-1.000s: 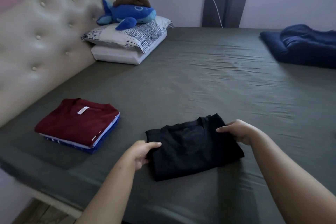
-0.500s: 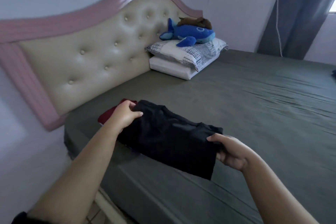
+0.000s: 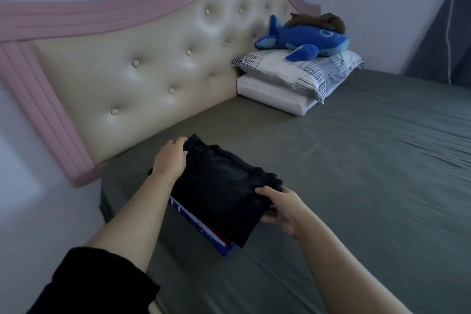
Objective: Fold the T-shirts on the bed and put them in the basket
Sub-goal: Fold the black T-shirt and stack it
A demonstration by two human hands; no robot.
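A folded black T-shirt (image 3: 219, 188) lies on top of the stack of folded shirts (image 3: 216, 238) near the bed's left corner; only the stack's blue, white and red edges show beneath it. My left hand (image 3: 170, 158) grips the shirt's far left edge. My right hand (image 3: 280, 208) grips its near right edge, fingers curled around the fabric. No basket is in view.
The grey-green bed sheet (image 3: 356, 186) stretches to the right. A padded cream headboard (image 3: 153, 71) with a pink frame stands behind the stack. Two pillows (image 3: 293, 81) with a blue plush whale (image 3: 305, 41) lie at the head. A dark curtain (image 3: 446, 33) hangs far right.
Both hands lifted the folded black T-shirt from the middle of the bed, carried it left and brought it down over the stack of folded shirts. The view turned left.
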